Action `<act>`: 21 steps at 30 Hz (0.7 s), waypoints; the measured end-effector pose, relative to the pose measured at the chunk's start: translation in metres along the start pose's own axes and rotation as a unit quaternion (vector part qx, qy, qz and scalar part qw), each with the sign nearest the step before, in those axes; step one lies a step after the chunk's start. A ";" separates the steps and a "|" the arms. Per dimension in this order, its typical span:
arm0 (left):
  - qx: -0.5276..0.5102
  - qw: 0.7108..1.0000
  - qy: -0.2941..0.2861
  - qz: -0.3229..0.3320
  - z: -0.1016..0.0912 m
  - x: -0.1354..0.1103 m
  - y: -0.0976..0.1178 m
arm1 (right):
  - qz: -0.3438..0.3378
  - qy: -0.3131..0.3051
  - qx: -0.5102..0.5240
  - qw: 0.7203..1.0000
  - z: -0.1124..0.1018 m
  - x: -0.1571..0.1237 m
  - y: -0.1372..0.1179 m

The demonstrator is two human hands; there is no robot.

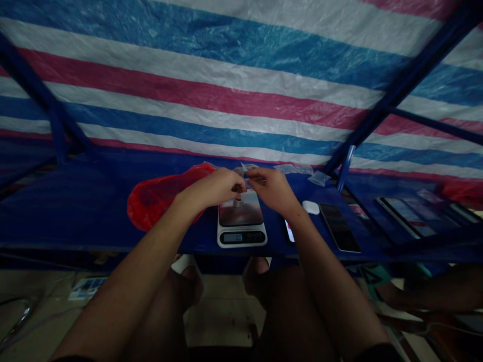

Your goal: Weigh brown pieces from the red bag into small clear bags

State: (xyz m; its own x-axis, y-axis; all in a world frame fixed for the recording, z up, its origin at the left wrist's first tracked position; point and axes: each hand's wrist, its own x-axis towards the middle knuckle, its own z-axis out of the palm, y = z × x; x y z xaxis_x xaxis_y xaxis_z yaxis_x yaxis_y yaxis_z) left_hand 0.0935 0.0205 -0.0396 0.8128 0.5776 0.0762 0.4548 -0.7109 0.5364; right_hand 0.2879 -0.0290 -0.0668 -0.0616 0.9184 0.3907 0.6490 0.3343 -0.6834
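Observation:
Above the kitchen scale (241, 216), my left hand (225, 184) is closed, its fingers curled down; what they pinch is too dark to make out. My right hand (272, 188) comes in from the other side, fingers pinched at a piece of clear plastic bag (249, 167) that shows between and behind the hands. A small pale item (237, 203), possibly a reflection, appears on the scale's metal plate just below my left fingertips. The scale's display is lit, its digits hard to read.
Left of the scale lies a red plastic bag (154, 203). Clear bags (298, 170) lie behind my right hand. To the right are a white case (310, 207), a dark phone (339, 227) and a partly hidden lit phone (289, 230). Another person's arm (433, 294) is at far right.

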 end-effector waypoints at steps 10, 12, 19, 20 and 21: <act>0.018 1.000 -0.006 -0.004 0.005 0.006 -0.002 | 0.009 -0.006 0.017 1.000 -0.002 -0.001 0.000; 0.024 1.000 -0.010 -0.009 0.005 0.006 -0.001 | 0.008 -0.004 0.016 1.000 -0.002 -0.001 0.001; 0.027 1.000 0.005 0.014 0.008 0.006 -0.002 | 0.005 -0.003 0.014 1.000 -0.003 -0.002 0.000; 0.024 1.000 0.008 0.016 0.008 0.006 -0.002 | 0.002 -0.003 0.013 1.000 -0.003 -0.002 0.000; 0.021 1.000 0.012 0.017 0.008 0.005 -0.002 | 0.000 -0.003 0.012 1.000 -0.002 -0.001 0.000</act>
State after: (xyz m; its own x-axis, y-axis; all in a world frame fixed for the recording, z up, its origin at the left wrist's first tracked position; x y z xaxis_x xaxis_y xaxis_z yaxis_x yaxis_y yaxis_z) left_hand 0.0997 0.0215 -0.0471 0.8188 0.5626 0.1141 0.4429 -0.7456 0.4979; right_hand 0.2901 -0.0307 -0.0660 -0.0663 0.9194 0.3876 0.6307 0.3396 -0.6977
